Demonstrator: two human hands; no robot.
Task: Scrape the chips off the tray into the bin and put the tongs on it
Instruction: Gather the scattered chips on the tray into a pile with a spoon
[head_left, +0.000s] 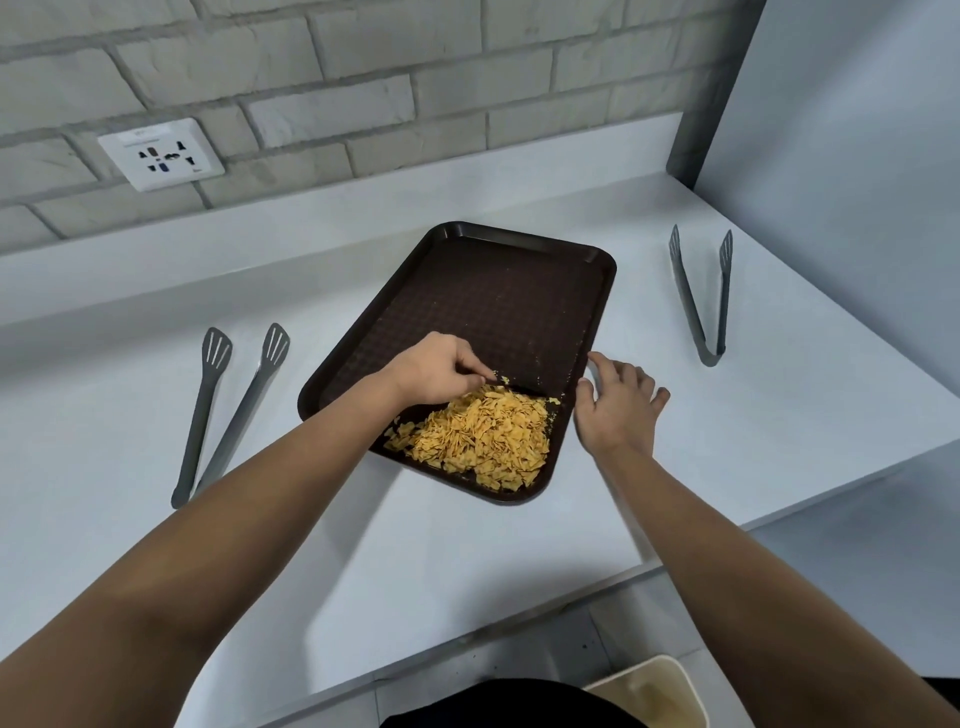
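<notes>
One pair of tongs (228, 410) lies at nine o'clock of the tray (498, 306), out of the way. The left hand (441, 369) pinches a dark scraper (519, 387) to push the one heap of chips (483, 441) to the near corner. The right hand (615, 405), fingers spread, steadies the tray's edge. A second pair of tongs (704, 296) waits at three o'clock. One bin (654, 696) sits at six o'clock.

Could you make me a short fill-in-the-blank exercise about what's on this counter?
1. The chips are heaped at the tray's ____ end.
2. ____ pairs of tongs lie on the counter.
3. The right hand touches the tray's ____ edge.
4. The left hand rests over the ____.

Missing: near; two; right; tray
</notes>
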